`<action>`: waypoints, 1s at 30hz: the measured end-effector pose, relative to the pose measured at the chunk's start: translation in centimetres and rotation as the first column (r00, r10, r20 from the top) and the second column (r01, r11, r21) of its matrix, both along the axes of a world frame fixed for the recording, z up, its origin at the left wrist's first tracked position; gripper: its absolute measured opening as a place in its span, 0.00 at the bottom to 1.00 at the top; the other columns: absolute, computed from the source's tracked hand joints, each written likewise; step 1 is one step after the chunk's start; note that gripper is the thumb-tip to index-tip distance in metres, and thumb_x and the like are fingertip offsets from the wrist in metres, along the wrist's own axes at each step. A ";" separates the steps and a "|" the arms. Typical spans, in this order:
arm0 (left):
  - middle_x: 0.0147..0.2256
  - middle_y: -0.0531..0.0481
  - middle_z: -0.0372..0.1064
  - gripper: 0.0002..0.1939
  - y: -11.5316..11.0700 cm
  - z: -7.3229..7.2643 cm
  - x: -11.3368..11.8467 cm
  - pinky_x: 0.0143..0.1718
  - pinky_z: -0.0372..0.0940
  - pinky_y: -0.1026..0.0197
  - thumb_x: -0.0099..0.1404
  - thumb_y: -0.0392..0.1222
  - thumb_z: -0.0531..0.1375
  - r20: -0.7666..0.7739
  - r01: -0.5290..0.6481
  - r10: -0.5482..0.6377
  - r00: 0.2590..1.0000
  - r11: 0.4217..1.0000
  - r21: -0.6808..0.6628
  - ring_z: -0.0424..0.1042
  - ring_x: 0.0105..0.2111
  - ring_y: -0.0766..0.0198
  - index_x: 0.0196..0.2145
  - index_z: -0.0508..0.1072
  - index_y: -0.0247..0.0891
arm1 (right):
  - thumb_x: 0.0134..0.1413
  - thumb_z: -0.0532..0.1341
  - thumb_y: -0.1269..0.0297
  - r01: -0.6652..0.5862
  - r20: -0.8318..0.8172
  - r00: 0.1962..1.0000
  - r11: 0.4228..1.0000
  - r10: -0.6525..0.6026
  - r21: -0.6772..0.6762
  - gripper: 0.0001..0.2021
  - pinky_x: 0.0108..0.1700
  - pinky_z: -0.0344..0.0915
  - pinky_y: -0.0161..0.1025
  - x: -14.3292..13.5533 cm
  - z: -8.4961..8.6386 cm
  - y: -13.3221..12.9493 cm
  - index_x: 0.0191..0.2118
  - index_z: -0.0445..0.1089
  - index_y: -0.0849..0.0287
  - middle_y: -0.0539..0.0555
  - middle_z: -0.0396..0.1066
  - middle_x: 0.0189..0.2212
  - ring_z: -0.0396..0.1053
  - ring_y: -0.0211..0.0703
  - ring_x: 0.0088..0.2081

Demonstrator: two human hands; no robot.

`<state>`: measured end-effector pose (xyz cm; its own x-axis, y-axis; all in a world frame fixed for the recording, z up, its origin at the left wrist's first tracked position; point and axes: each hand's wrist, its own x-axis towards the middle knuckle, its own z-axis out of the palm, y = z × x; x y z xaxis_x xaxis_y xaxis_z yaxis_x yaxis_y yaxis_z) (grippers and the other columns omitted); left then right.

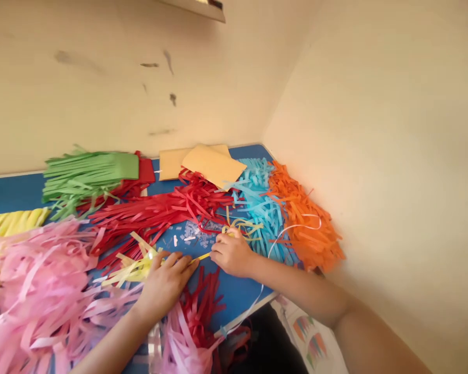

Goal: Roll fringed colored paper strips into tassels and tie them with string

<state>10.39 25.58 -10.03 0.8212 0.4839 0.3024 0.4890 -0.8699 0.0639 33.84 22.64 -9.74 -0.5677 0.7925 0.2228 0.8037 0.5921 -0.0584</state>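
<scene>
Yellow fringed paper [140, 267] lies on the blue table [234, 296], its twisted middle stretched between my two hands. My left hand [166, 283] rests palm down over the left part of it, fingers bent and pressed onto it. My right hand [232, 253] is closed around the twisted strip at the other end, and loose yellow strands stick out beyond its fingers. Just behind the hands is a scatter of small clear plastic pieces [198, 234]. Red fringe [205, 306] lies on the near side.
Pink fringe [42, 280] covers the left, with green fringe [86, 174] behind. Red fringe [156, 208] and tan paper sheets [214, 165] lie at the back. Blue [261, 208] and orange fringe [308, 223] are at the right, crossed by a white ribbon [273, 246]. Walls meet behind.
</scene>
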 end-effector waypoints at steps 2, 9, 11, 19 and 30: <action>0.39 0.48 0.77 0.15 0.0 -0.3 0.7 0.47 0.58 0.49 0.66 0.31 0.54 0.040 0.017 -0.019 0.999 0.999 0.049 0.72 0.39 0.56 0.44 0.77 0.43 | 0.68 0.53 0.71 -0.024 0.045 0.999 0.998 0.021 0.050 0.13 0.51 0.49 0.50 -0.1 -0.4 0.3 0.33 0.72 0.58 0.50 0.72 0.30 0.61 0.44 0.41; 0.35 0.48 0.77 0.13 -0.2 0.8 1.3 0.48 0.60 0.50 0.67 0.30 0.52 0.142 0.004 -0.022 0.990 0.991 0.130 0.73 0.34 0.60 0.38 0.77 0.39 | 0.63 0.58 0.67 0.078 -0.082 0.994 0.997 -0.078 -0.012 0.11 0.49 0.51 0.49 -1.7 1.6 -0.5 0.29 0.72 0.59 0.53 0.74 0.29 0.64 0.45 0.41; 0.36 0.49 0.78 0.13 -1.5 2.3 0.2 0.52 0.58 0.48 0.68 0.30 0.52 0.203 0.001 -0.026 0.979 0.992 0.124 0.74 0.36 0.61 0.40 0.76 0.40 | 0.63 0.59 0.64 0.120 -0.231 0.963 0.989 -0.138 -0.092 0.10 0.50 0.51 0.50 -2.3 3.8 -2.3 0.32 0.75 0.57 0.53 0.76 0.33 0.65 0.46 0.43; 0.37 0.50 0.79 0.16 -5.6 8.1 -2.8 0.63 0.49 0.45 0.69 0.32 0.50 0.284 0.065 -0.105 0.953 0.987 0.148 0.75 0.39 0.60 0.45 0.76 0.43 | 0.39 0.71 0.41 -0.492 -0.576 0.341 0.381 -0.743 -0.783 0.24 0.28 0.58 0.34 -4.4 6.9 -4.3 0.28 0.77 0.60 0.47 0.70 0.21 0.63 0.35 0.23; 0.33 0.51 0.78 0.10 -8.3 7.3 0.1 0.37 0.73 0.61 0.67 0.45 0.57 0.566 -0.282 0.420 0.710 0.905 -0.319 0.77 0.32 0.62 0.36 0.79 0.46 | 0.34 0.77 0.51 -0.562 -0.535 -0.165 0.524 -0.829 -0.639 0.21 0.19 0.55 0.28 -7.4 5.1 -5.4 0.25 0.71 0.61 0.44 0.65 0.14 0.58 0.29 0.15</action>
